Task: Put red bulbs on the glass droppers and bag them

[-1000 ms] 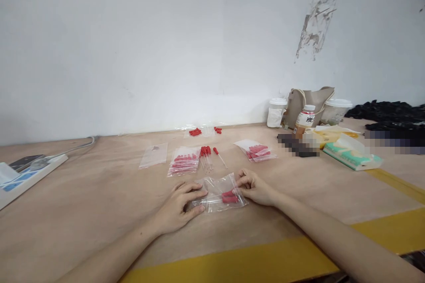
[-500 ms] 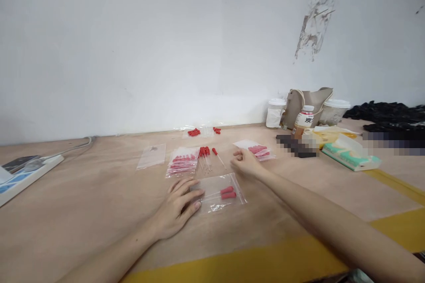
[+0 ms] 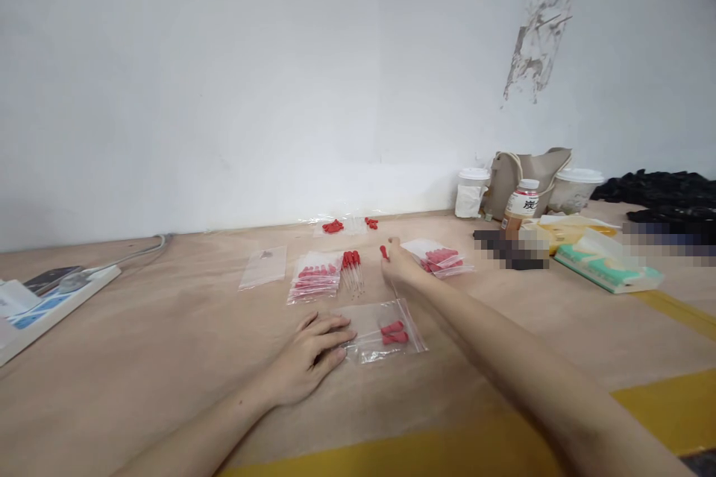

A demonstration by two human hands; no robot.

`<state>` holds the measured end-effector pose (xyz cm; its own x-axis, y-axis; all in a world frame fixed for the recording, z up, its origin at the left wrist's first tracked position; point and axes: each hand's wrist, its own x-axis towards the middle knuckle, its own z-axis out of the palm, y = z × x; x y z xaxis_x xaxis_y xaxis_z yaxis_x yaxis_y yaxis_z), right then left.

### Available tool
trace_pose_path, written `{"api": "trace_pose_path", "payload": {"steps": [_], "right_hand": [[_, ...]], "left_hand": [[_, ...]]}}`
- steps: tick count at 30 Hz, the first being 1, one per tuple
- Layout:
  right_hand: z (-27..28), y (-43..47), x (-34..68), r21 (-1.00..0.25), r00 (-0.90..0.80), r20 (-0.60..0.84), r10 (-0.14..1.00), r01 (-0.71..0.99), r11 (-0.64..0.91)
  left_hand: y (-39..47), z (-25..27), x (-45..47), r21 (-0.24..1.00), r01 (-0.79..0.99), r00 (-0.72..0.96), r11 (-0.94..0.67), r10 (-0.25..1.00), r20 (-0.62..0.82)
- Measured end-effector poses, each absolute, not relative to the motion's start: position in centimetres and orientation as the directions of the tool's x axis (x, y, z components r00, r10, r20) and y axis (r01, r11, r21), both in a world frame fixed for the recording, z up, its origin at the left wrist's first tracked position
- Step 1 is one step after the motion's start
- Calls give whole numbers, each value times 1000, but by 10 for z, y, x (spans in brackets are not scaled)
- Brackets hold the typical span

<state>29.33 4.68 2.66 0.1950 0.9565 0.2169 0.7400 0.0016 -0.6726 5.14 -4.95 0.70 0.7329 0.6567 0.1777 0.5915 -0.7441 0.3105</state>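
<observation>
My left hand [image 3: 307, 358] lies flat with its fingers outstretched, fingertips on the left end of a clear zip bag [image 3: 369, 352]. Two droppers with red rubber bulbs [image 3: 394, 337] are inside that bag, their thin clear tubes pointing towards my left fingers. Beyond the bag, my right hand [image 3: 400, 265] is closed on a single dropper [image 3: 383, 252]; its red bulb shows at the left of the fingers, which partly hide the tube. Several loose droppers [image 3: 351, 261] lie side by side left of my right hand. Next to them is a stack of filled zip bags [image 3: 313, 285].
Another pile of filled bags [image 3: 441, 259] is right of my right hand. A flat bag [image 3: 262, 268] lies left. Loose red bulbs [image 3: 333, 226] rest by the wall. A power strip [image 3: 61, 305] is far left; a bottle [image 3: 520, 207], cups and tissue pack [image 3: 607, 267] stand right.
My right hand has closed on the single dropper that lay apart on the table. My left hand stays on the bag. The view has shifted slightly.
</observation>
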Motion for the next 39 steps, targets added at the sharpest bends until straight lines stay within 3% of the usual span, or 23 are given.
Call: {"api": "trace_pose_path", "payload": {"steps": [3, 7, 16, 21, 30, 35, 39], "right_hand": [[19, 21, 318, -834, 156, 311, 938, 518, 191], [5, -13, 342, -984, 211, 126, 969, 149, 95], [-13, -28, 335, -988, 286, 81, 955, -100, 114], [-11, -40, 325, -960, 171, -11, 985, -276, 38], [-6, -53, 332, -987, -171, -77, 982, -126, -99], [-11, -47, 325, -1000, -160, -13, 987, 24, -9], [-16, -39, 318, -976, -96, 159, 983, 137, 171]], "left_hand": [[-49, 8, 52, 323, 606, 721, -727, 674, 163], [-49, 9, 54, 352, 597, 718, -720, 676, 166], [-49, 8, 53, 352, 600, 715, -719, 679, 167], [-51, 8, 54, 322, 609, 710, -725, 679, 187], [-52, 9, 54, 344, 585, 699, -735, 672, 246], [-51, 8, 54, 340, 586, 703, -735, 671, 238], [-51, 8, 55, 346, 587, 699, -732, 674, 239]]}}
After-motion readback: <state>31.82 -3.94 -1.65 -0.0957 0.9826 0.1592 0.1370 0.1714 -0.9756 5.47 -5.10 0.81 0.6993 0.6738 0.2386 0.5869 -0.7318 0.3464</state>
